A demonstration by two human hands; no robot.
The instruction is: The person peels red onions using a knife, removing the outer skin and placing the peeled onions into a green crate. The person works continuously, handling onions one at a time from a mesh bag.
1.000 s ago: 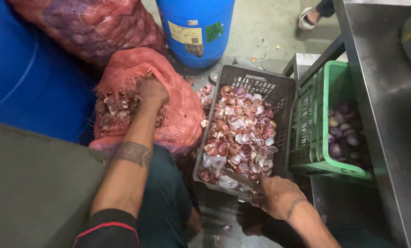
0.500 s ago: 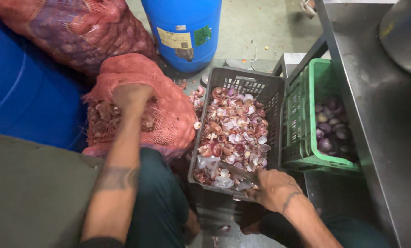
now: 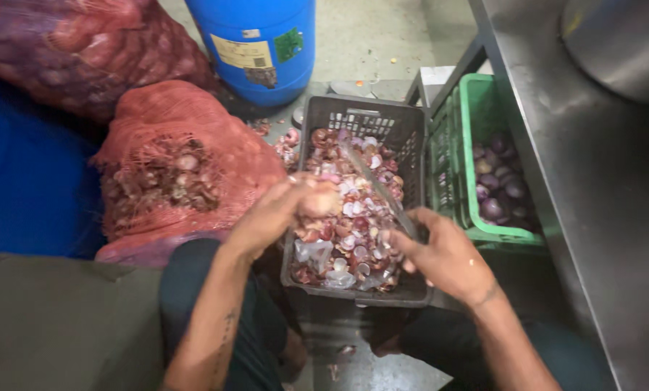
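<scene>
At the far left a full red mesh sack (image 3: 85,51) lies against a blue barrel wall, and below it an open red mesh sack (image 3: 187,166) shows unpeeled onions through a gap in its netting. A blue drum (image 3: 259,43) stands on the floor behind. The left hand (image 3: 274,213) is curled shut around an onion (image 3: 317,197), fingers wrapped about it, held just over the near left edge of the dark grey crate (image 3: 404,130). That crate is heaped with purple and white onion skins and cut ends. The right hand (image 3: 440,250) hovers over the crate's near right corner, closed on the handle of a knife (image 3: 379,185) whose long blade slants up and left across the peelings toward the onion. Just right of the grey crate stands a green crate (image 3: 476,108) holding peeled purple onions, partly tucked under the edge of a steel counter (image 3: 592,181) at the far right.
</scene>
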